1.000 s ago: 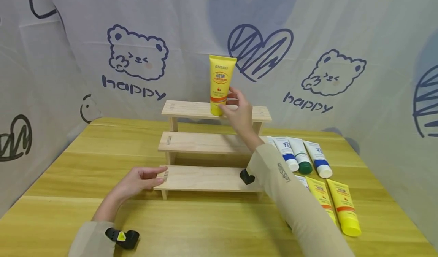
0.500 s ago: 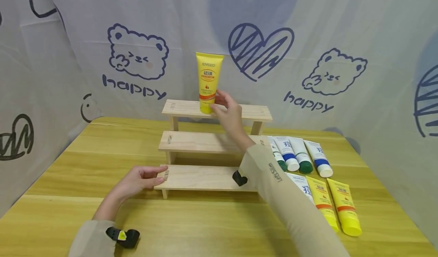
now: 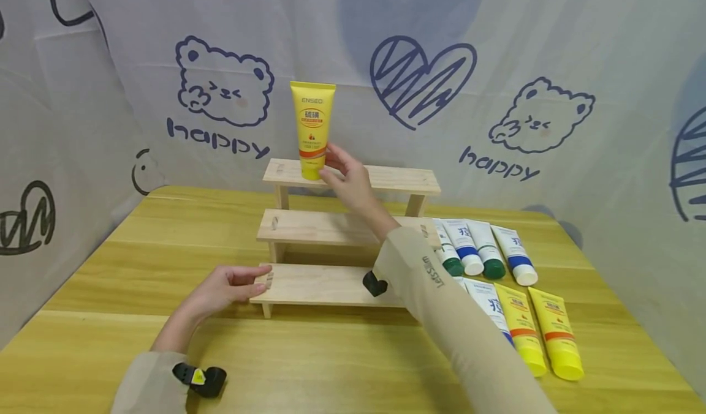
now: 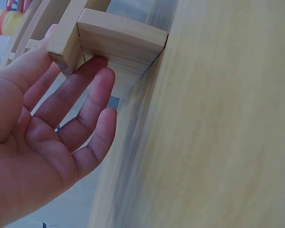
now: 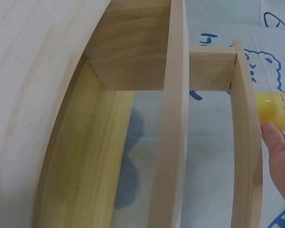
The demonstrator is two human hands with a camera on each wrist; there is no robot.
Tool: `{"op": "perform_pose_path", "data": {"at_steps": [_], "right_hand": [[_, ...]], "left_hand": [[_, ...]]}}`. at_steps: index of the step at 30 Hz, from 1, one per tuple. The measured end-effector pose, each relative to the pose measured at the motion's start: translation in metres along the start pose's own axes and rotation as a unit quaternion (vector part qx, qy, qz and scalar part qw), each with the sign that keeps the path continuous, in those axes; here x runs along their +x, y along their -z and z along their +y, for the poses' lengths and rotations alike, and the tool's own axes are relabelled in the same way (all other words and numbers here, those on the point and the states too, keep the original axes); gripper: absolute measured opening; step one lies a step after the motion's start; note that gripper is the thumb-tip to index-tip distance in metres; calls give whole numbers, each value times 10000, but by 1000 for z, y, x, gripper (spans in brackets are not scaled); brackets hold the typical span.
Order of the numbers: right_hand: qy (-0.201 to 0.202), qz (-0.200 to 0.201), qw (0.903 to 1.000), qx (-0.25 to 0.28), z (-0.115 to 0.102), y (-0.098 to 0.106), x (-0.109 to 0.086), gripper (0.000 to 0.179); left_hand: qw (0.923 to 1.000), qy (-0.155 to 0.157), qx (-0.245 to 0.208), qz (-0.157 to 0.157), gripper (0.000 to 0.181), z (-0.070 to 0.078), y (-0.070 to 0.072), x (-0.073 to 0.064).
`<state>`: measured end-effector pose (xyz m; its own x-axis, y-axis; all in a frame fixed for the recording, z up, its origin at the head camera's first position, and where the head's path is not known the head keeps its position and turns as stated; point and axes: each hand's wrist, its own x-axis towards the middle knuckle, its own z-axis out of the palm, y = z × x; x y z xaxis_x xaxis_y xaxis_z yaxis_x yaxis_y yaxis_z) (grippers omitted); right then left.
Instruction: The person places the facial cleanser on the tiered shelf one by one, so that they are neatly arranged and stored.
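Observation:
A three-step wooden display stand (image 3: 325, 282) stands on the table. My right hand (image 3: 353, 184) pinches a yellow squeeze tube (image 3: 312, 117) near its cap, between thumb and fingers. The tube is upright, cap down, at the left part of the top step (image 3: 386, 176); in the right wrist view its yellow cap (image 5: 270, 110) meets that step's board. At the lowest step's left end, my left hand (image 3: 228, 288) grips the board edge. The left wrist view shows the left hand (image 4: 57, 123) with fingertips under the board and the thumb against its end.
Right of the stand, white tubes with blue or green caps (image 3: 515, 255) lie in a back row. A front row holds more tubes, among them two yellow ones (image 3: 556, 334). A printed cloth (image 3: 342, 22) hangs behind the table (image 3: 298, 365).
My right hand has moved left along the top step, carrying the upright yellow tube from near the middle to the left part. My left hand has stayed at the lowest step's end.

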<state>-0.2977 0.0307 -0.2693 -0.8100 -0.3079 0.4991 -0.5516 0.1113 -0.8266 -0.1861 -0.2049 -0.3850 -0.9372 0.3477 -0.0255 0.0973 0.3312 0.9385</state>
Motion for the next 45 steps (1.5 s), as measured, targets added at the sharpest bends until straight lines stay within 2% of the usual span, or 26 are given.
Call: {"op": "perform_pose_path", "data": {"at_steps": [5,9,16,24,33,45], "right_hand": [[-228,-383,9984,346,-7,-4,-1,52],[-325,-503,9967,545,-8,-3,-2,52],[-302,-253,9988,305,-6,4,-7,46],[0,87,9982,594,-4,18,-17,33],[357,378,9966,632,-7,39,-30,23],[298,569,9966,507,-5,57,-51,18]], "left_hand": [[10000,-27,-32,-8,49,1,0,0],[10000,-72,12,-16,50,2,0,0],[9999,-95,31,-39,50,4,1,-2],[10000,21,-12,-21,50,4,0,-1],[10000,35,82,-32,50,5,0,0],[10000,36,-23,-61,51,4,0,0]]}}
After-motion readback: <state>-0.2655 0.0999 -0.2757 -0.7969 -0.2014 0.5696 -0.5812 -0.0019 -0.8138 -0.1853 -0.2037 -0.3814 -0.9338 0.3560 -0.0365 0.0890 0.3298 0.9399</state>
